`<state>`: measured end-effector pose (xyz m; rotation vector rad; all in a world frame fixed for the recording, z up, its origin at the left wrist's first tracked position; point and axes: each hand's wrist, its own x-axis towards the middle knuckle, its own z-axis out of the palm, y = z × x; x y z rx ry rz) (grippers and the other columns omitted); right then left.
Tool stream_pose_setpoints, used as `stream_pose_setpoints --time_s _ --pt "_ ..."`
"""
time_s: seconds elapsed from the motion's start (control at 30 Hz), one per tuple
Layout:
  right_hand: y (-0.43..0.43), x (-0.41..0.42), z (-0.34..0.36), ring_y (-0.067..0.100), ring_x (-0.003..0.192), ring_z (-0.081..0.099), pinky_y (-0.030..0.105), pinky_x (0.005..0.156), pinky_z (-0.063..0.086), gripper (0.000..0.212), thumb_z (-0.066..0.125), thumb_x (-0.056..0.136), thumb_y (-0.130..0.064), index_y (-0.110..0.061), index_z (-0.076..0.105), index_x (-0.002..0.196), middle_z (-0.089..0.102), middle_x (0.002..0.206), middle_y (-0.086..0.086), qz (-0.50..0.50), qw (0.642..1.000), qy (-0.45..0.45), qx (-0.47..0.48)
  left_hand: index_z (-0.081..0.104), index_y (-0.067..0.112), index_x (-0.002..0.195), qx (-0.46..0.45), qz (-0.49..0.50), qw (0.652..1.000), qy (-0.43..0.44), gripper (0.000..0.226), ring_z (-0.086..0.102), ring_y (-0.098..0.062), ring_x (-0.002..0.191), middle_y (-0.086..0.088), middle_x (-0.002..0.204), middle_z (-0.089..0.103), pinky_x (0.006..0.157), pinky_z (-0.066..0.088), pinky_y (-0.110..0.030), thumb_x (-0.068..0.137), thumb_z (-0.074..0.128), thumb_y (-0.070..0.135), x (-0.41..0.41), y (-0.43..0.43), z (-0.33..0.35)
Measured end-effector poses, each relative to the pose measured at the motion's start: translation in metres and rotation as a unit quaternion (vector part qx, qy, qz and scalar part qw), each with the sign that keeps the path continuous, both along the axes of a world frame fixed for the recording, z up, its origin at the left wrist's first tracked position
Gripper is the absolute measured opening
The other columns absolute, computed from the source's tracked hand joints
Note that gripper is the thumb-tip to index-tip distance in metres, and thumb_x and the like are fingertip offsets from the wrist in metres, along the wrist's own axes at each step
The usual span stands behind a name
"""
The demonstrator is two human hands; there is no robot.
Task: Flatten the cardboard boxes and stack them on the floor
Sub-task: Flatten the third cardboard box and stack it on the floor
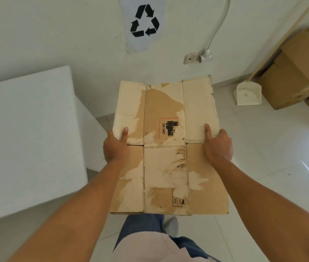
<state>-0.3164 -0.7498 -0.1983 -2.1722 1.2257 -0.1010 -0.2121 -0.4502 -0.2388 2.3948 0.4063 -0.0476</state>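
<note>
You hold a flattened box (167, 146) in the air above the floor (263, 167), its long axis running away from you. Your left hand (115, 146) and right hand (219, 144) grip its side edges, thumbs on top. Beyond, a dustpan (247, 93) leans by stacked boxes (299, 72); what those contain cannot be seen.

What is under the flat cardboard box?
Below the cardboard box you see white floor, a leg in jeans and a shoe. Anything directly beneath is hidden.

A white table (27, 133) stands left; a recycling sign (144, 20) hangs above a dustpan (248, 93).
</note>
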Motion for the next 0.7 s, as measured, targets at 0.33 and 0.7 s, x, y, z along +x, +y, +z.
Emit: stream_pose_setpoints --time_s 0.33,0.7 --pt "-0.035 0.096 -0.058 0.032 0.088 0.064 0.047 0.082 0.054 0.069 0.036 0.095 -0.078 -0.013 0.058 0.105 0.067 0.096 0.008 0.063 0.997 0.048 0.0 0.053 0.01 0.111 0.031 0.029 0.998 0.048 0.059 0.061 -0.031 0.084 -0.012 0.1 0.066 0.061 0.044 -0.035 0.094 0.047 0.067 0.058 -0.028 -0.063" --pt "-0.081 0.196 -0.141 0.03 0.083 0.063 0.045 0.08 0.053 0.068 0.036 0.095 -0.079 -0.014 0.055 0.098 0.065 0.09 0.005 0.127 0.988 0.082 -0.007 0.052 0.002 0.123 0.048 0.018 0.996 0.077 0.066 0.066 -0.038 0.096 -0.018 0.109 0.067 0.074 0.056 -0.042 0.098 0.043 0.062 0.115 -0.057 -0.146"
